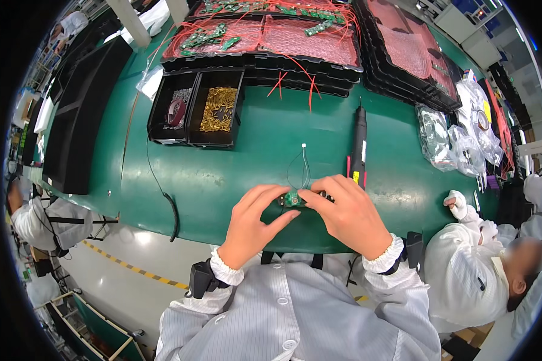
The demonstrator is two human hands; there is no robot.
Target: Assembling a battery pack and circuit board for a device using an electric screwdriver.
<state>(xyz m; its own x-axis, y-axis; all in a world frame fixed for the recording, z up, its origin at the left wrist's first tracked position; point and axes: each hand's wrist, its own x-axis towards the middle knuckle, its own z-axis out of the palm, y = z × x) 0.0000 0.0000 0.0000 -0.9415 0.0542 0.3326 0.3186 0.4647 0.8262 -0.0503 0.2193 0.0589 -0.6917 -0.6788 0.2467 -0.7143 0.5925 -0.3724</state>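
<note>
In front of me, near the table's front edge, is a small green circuit board (293, 198) with black parts at its ends. Thin wires (306, 168) run from it up to a small white connector (304, 145). My right hand (348, 218) grips the board's right side, its thumb on the board and the other fingers curled behind. At the left end, the fingertips of my left hand (254, 219) touch or nearly touch the board's far edge. The left thumb is stretched out below the board, apart from those fingers. The hands partly hide the board's ends.
An electric screwdriver (359, 144) lies beyond my right hand. Two black bins hold brass-coloured parts (218, 109) and silver screws (179, 108). Black trays (319, 81) with pink bubble wrap and boards stand behind. A black cable (175, 216) lies left; a co-worker (470, 271) sits right.
</note>
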